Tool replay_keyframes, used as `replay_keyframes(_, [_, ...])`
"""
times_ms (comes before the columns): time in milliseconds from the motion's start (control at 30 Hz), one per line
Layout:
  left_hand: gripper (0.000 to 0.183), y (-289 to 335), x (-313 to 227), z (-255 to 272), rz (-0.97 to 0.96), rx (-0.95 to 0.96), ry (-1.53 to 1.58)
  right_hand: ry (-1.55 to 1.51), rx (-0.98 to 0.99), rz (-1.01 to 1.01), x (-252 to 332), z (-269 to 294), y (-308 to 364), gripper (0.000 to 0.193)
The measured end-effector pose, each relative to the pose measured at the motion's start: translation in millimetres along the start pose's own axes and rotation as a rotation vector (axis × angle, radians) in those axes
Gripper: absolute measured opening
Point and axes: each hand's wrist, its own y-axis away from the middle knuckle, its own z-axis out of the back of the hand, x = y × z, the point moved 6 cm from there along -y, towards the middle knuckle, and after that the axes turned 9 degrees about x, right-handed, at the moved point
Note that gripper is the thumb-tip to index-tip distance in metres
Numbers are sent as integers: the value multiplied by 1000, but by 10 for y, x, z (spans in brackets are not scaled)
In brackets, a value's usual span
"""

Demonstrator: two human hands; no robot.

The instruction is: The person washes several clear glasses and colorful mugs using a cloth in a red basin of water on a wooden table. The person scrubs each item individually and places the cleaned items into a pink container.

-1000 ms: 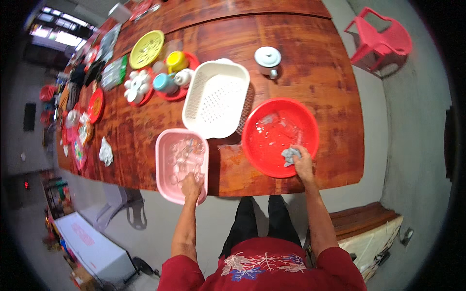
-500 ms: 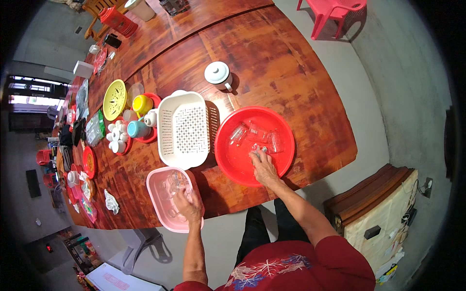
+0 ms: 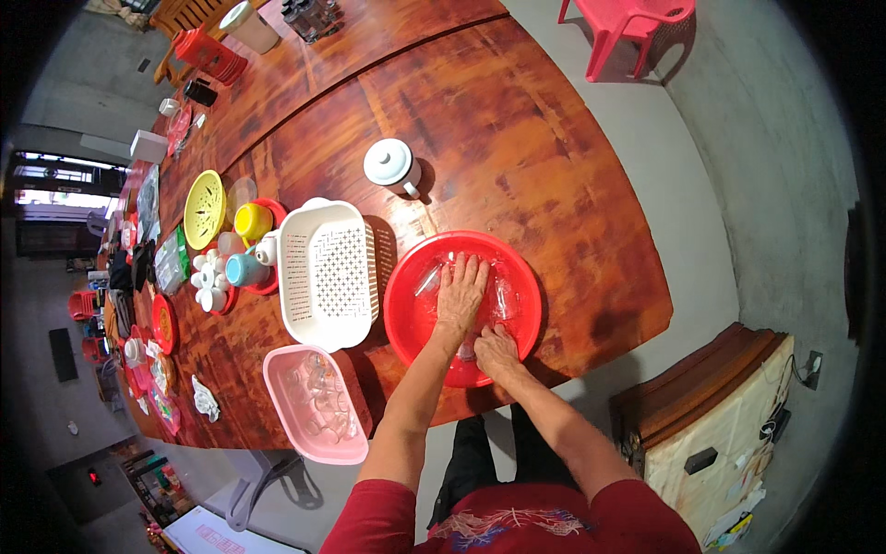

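Washing step: both hands in red basin (image 3: pixel 406 305). Left hand (image 3: pixel 459 294) flat, open on clear glasses (image 3: pixel 503 297); right hand (image 3: pixel 496 351) grip unclear. Next probably needs a firm hold, white basket (image 3: pixel 328 273) at 9 o'clock.

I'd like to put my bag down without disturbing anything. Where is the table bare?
Bare wood lies beyond the red basin and right of the white lidded pot, out to the table edge. The left side is crowded: white basket, pink tub, cups and plates.
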Motion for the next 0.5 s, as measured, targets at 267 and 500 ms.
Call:
replay_keyframes(267, [55,105,41,99,51,-65,152,-13,-75,-53,-53,-80,-81,28])
replay_keyframes(500, [76,603,350,393,267,-308,806,-459,-225,100,-105,278,208,21])
